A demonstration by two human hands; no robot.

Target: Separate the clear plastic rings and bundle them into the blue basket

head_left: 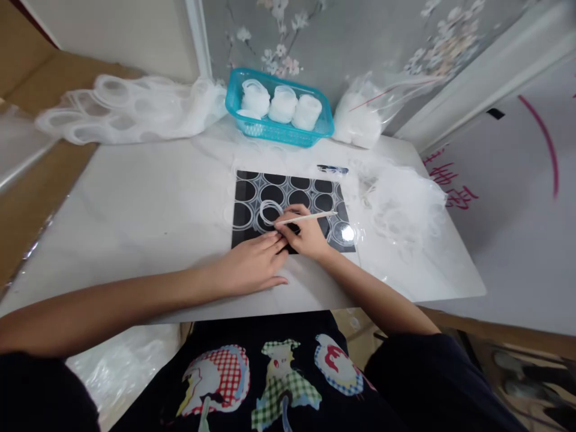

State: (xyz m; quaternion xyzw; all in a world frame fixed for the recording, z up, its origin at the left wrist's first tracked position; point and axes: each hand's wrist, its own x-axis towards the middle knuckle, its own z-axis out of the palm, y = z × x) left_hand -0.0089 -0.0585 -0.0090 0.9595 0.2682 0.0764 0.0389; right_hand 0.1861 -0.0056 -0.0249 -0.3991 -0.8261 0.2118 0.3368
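Note:
A black board (243,239) lies on the white table, covered by a clear sheet with rows of rings on it. My left hand (252,264) rests over the board's front edge, fingers stretched out and thumb apart. Its fingertips reach close to my right hand (306,235), which is closed around a thin pale stick (315,216). The stick slants low across the board, with one end by my right thumb and forefinger. Just beyond the fingers, a loose translucent ring (261,211) lies on the sheet. My right hand hides what is directly under it.
A blue basket (279,136) with stacks of white rings stands at the back, next to a clear bag (360,123) of white material. Ring-cut sheets (135,111) lie back left, and a translucent scrap heap (400,201) lies right. A dark-marked strip (333,169) sits behind the board.

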